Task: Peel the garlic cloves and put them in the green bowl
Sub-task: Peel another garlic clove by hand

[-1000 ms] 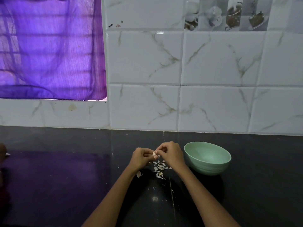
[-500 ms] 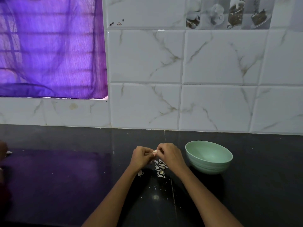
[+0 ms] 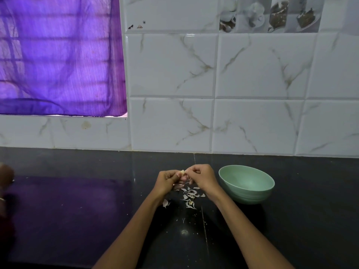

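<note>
While both hands meet above the counter [image 3: 291, 230] – left hand [image 3: 167, 181] and right hand [image 3: 204, 178] pinch one garlic clove [image 3: 182, 172] | peels [image 3: 189, 197] lie below them | green bowl [image 3: 246, 183] just right – contents unclear

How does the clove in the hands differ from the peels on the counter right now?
The clove is one solid piece held up between the left hand and right hand; the peels are many thin curled flakes lying loose on the counter. The clove looks yellowish, the peels whiter. Neither is in the bowl.
</note>
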### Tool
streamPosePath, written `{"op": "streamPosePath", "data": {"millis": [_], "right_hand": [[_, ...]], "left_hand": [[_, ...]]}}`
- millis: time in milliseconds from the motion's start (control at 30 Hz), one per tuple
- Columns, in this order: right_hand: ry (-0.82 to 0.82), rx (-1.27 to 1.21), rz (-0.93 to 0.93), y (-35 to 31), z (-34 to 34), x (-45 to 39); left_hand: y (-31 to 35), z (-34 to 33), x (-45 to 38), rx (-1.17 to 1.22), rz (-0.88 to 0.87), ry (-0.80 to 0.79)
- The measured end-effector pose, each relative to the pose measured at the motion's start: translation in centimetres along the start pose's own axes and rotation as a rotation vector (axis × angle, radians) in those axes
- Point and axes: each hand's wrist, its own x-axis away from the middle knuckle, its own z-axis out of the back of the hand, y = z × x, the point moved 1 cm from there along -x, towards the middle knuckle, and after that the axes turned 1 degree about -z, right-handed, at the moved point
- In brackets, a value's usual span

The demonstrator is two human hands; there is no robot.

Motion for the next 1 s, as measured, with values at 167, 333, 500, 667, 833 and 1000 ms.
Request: {"op": "streamPosePath", "data": {"millis": [167,333,500,667,833,1000], "right_hand": [[-0.044,-0.177,-0.086,-0.05,-0.16,0.14],[-0.048,0.024,-0.030,0.23,-0.30,-0.04],[-0.019,0.463,0.185,0.59,-0.09,-0.32],[-0.062,0.429,0.343,0.68,-0.66,-0.05],[0.008,0.405,0.375,0.60,-0.24,-0.02],[-0.013,0.526,0.332,0.33,0.16,0.17]], "left_hand": [[0.44,0.04,0.26,0.090,-0.023,0.058],[0.38,-0.02,0.34,0.069,0.000,0.088],[0.44,-0.21,0.46,0.076,0.055,0.061],[0.47,-0.35,0.68,0.052,0.112,-0.005],[0.55,-0.28,0.82,0.050,0.136,-0.033],[0.38,-0.03,0.78,-0.052,0.107,-0.087]]}}
